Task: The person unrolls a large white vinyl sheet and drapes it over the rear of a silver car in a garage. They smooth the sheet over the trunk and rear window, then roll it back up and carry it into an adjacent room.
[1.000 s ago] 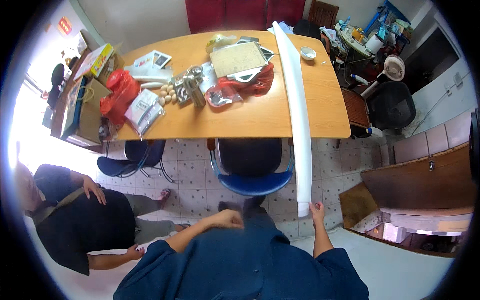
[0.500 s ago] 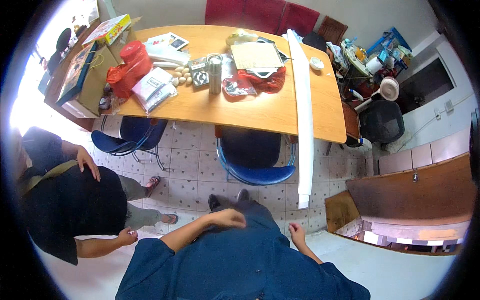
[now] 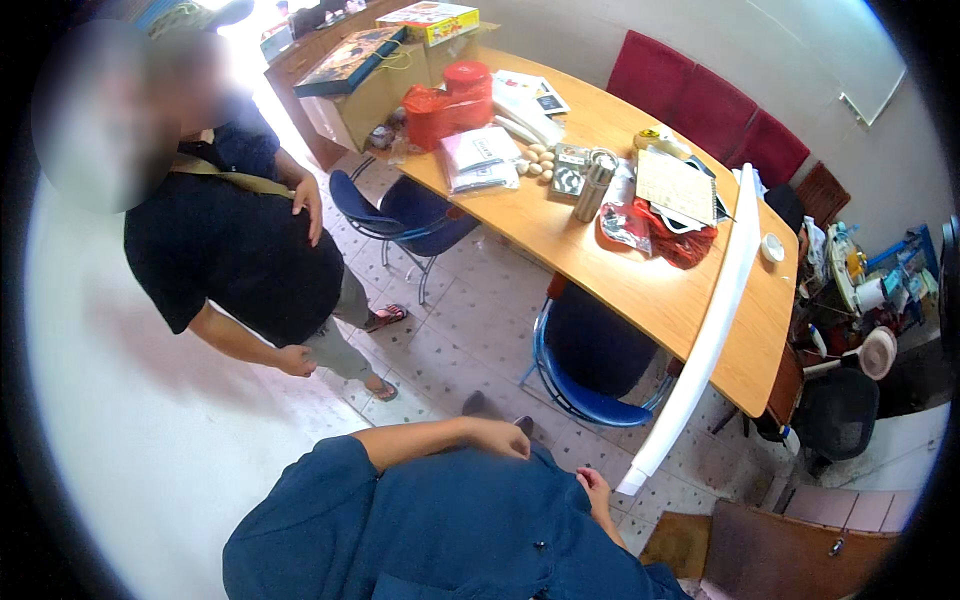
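My left hand (image 3: 502, 438) hangs in front of my dark blue shirt, its fingers loosely curled together with nothing visible in them. On the other side of my body, my right hand (image 3: 595, 488) is also curled, fingers drawn in, and no object shows in it. Closest to the right hand is the lower end of a long white roll (image 3: 697, 370), apart from the fingers. That roll lies across the wooden table (image 3: 545, 250) and juts well past its near edge. A blue chair (image 3: 600, 405) stands at the table's near side, ahead of my hands.
Another person (image 3: 240, 245) in a dark shirt stands at my left. The table bears a steel flask (image 3: 596, 187), eggs (image 3: 537, 160), a red plastic bag (image 3: 447, 112), a notepad (image 3: 675, 187) and a small white bowl (image 3: 772, 248). A second blue chair (image 3: 425, 215) stands left; clutter and a black chair (image 3: 838, 412) stand right.
My view has swung to the left, so the table and roll appear turned and shifted right, and more of the other person shows. Both my hands keep nearly the same pose.
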The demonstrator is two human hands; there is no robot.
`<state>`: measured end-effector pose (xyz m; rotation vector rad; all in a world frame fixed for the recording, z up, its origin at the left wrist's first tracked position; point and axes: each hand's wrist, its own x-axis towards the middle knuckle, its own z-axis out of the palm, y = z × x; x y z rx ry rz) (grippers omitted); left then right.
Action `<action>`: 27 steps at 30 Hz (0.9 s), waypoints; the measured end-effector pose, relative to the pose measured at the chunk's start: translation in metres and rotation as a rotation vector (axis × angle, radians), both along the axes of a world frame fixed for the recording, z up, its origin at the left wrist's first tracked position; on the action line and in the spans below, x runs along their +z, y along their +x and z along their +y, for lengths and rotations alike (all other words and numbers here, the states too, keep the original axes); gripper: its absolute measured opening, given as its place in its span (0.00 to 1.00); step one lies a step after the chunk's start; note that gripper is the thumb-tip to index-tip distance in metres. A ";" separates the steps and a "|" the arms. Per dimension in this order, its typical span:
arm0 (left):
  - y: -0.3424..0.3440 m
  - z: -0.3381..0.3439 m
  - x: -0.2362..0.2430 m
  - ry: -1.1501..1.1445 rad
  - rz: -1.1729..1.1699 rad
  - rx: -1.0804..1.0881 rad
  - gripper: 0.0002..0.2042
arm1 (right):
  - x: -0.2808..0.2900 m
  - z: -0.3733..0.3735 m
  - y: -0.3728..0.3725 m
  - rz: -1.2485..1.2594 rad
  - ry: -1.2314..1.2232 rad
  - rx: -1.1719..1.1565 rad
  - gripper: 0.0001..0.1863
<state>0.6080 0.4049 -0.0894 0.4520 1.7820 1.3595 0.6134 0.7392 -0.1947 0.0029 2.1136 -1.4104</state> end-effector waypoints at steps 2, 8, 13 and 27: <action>0.004 0.003 -0.006 -0.003 0.023 0.014 0.18 | -0.009 -0.003 -0.014 -0.017 -0.001 0.049 0.11; 0.021 0.018 0.013 -0.100 -0.088 0.162 0.18 | 0.001 0.008 -0.051 0.183 -0.069 -0.244 0.10; 0.028 0.021 0.003 -0.053 -0.144 0.158 0.16 | 0.053 0.013 -0.083 -0.077 -0.093 -0.815 0.11; 0.030 -0.024 0.002 -0.021 -0.079 0.039 0.22 | 0.034 0.016 0.085 -0.166 0.395 0.027 0.15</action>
